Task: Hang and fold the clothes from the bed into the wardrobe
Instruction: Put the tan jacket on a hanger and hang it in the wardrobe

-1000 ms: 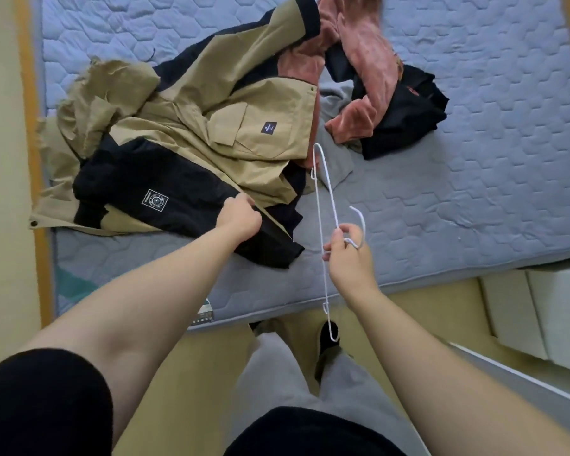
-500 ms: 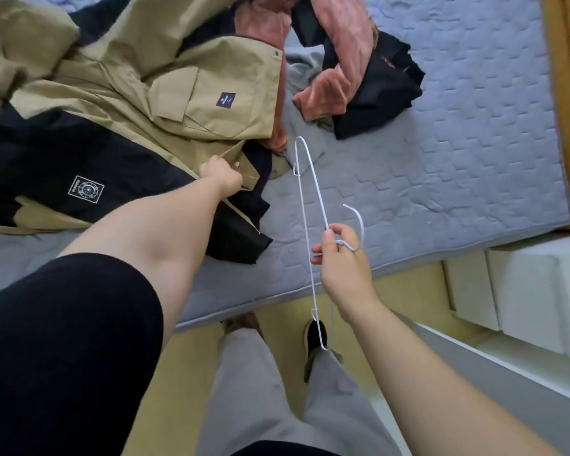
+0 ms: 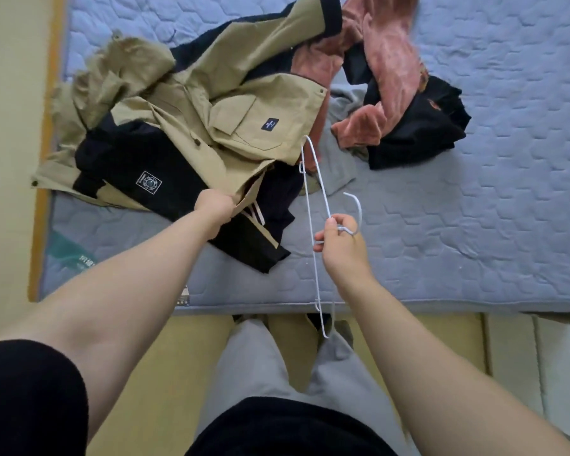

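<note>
A tan and black jacket (image 3: 185, 126) lies spread on the grey quilted mattress (image 3: 474, 209). My left hand (image 3: 214, 210) grips the jacket's front edge near its lower hem. My right hand (image 3: 341, 245) holds a white wire hanger (image 3: 313, 199) by the neck below its hook, upright and edge-on over the mattress edge. To the right of the jacket lie a pink velvety garment (image 3: 385, 70), a black garment (image 3: 415, 133) and a grey one (image 3: 339, 162), partly under each other.
A wooden bed frame (image 3: 43, 179) runs along the mattress's left side, with a pale wall beyond. White furniture (image 3: 560, 363) stands at the lower right. My grey-trousered legs (image 3: 264, 363) stand on the yellowish floor by the bed edge.
The view swung back to the left and the jacket sits fuller in frame. My left hand has shifted its grip along the jacket's front edge. The hanger stays in my right hand.
</note>
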